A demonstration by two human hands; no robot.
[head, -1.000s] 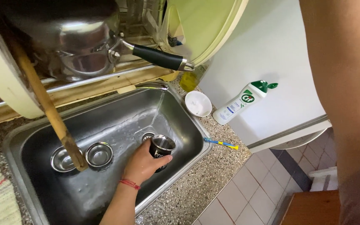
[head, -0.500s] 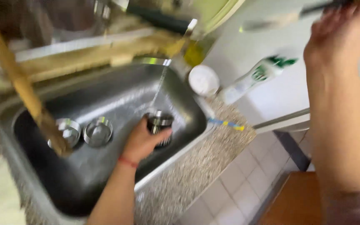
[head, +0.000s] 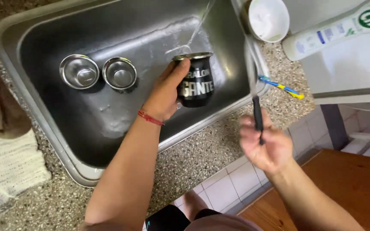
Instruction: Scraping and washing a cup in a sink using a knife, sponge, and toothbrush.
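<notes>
Head view: two steel bowls [head: 98, 72] in sink [head: 35, 124]

Blk cup [head: 195, 83] w/ white lettering, speckled counter [head: 202, 158]

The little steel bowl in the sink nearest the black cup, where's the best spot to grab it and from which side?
Probably pinch the steel bowl by its rim, coming from above: it sits upright, mouth up, on the sink floor. Take the edge facing the black cup, since a second bowl crowds the other side.
</notes>
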